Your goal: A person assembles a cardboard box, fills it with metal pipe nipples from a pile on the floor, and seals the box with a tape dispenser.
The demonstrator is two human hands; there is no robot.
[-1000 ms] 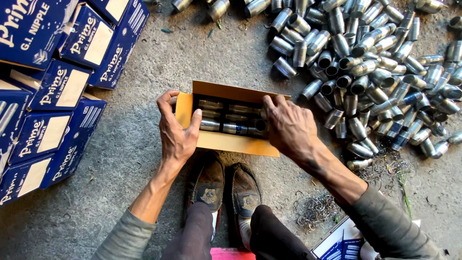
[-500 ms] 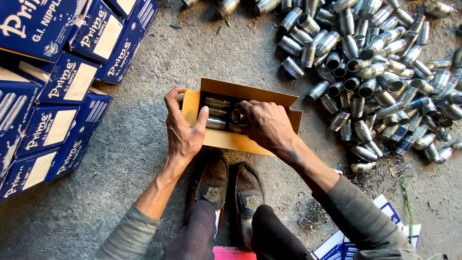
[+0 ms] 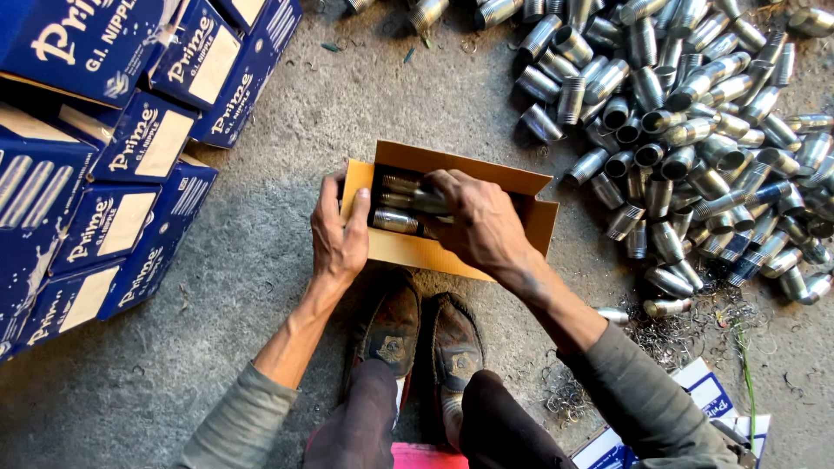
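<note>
Both hands worked at the open cardboard box (image 3: pixel 408 250), which sat on the concrete floor (image 3: pixel 261 287) just beyond the two shoes (image 3: pixel 421 334). Left hand (image 3: pixel 340 234) gripped the box's left wall, thumb inside, fingers wrapped over the outside. Right hand (image 3: pixel 476 221) reached into the box from the right and closed around a threaded steel pipe nipple (image 3: pixel 415 201), fingers curled over it.

Held nipple lay inside the box, directly under the right hand, its long axis running left to right, across the box's width. Right hand was on it; left hand only touched the box wall beside it.

Count inside the box: about three nipples visible in a row (image 3: pixel 395 220), all lying parallel to the held one; more could be hidden under the right hand.

Right of the box and beyond it: loose heap of nipples (image 3: pixel 695 148), several dozen, too many to count exactly. A few strays (image 3: pixel 669 306) lay near the box's right corner.

Left of the box: stack of blue cartons (image 3: pixel 113 148), at least seven in view, closed.
</note>
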